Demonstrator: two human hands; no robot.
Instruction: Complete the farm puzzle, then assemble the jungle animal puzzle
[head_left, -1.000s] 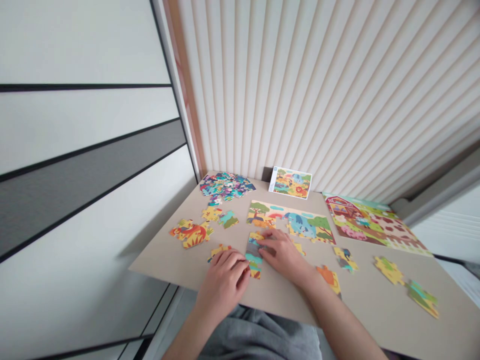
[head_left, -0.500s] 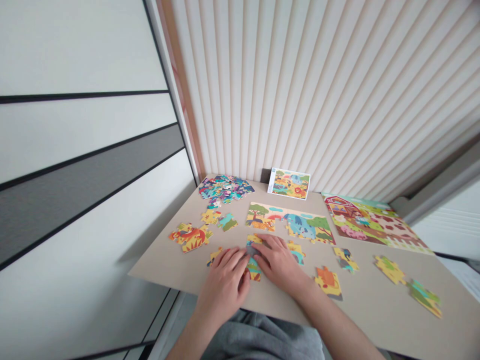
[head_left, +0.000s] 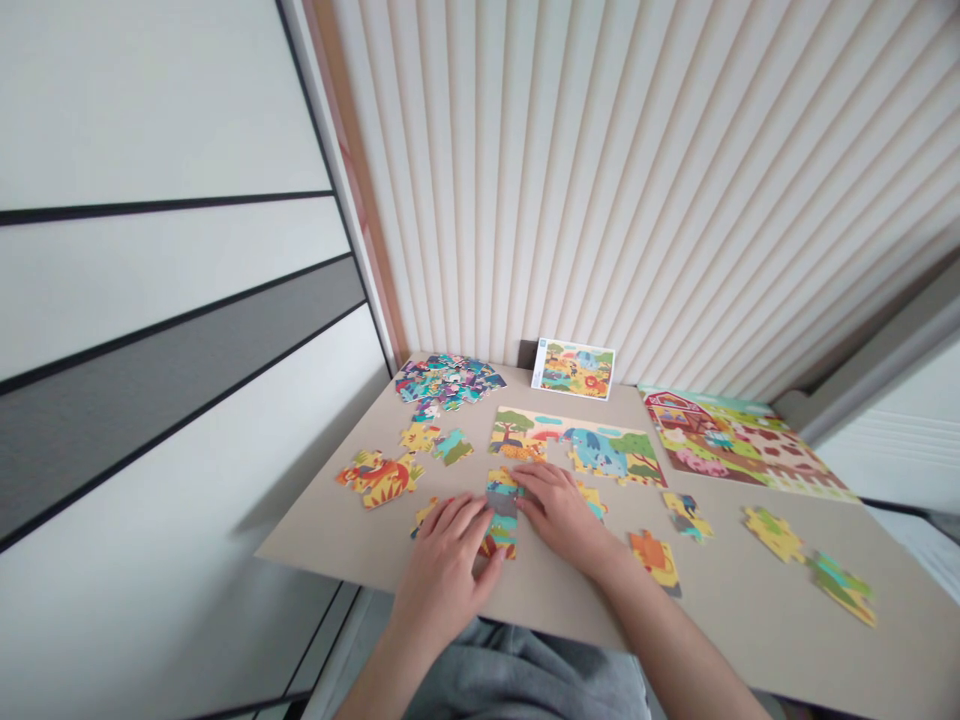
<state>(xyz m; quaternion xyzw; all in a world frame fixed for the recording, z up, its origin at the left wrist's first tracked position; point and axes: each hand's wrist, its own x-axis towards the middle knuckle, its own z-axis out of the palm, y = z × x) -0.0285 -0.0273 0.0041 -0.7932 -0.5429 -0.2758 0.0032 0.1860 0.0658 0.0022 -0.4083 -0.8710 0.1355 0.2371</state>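
Puzzle strip, with a grey band across its middle, lies flat near the near edge of the table, between the 2 hands. Its long axis runs from the near edge toward the far edge, and its far end sits just short of the left part of the joined upper section, with a narrow gap of tabletop between.

The left hand is at the strip's left long side, closer to its near end: fingers together, thumb spread away, its tip by the strip's lower part. The right hand is nearer the far end, fingers together and bent, fingertips at the strip's right side. Whether either pinches the strip or only presses it, I cannot tell.

A loose piece shows past the left fingers; another piece is partly behind the right hand. Toward the far edge stands a picture card; a pile of pieces fills the far left corner.
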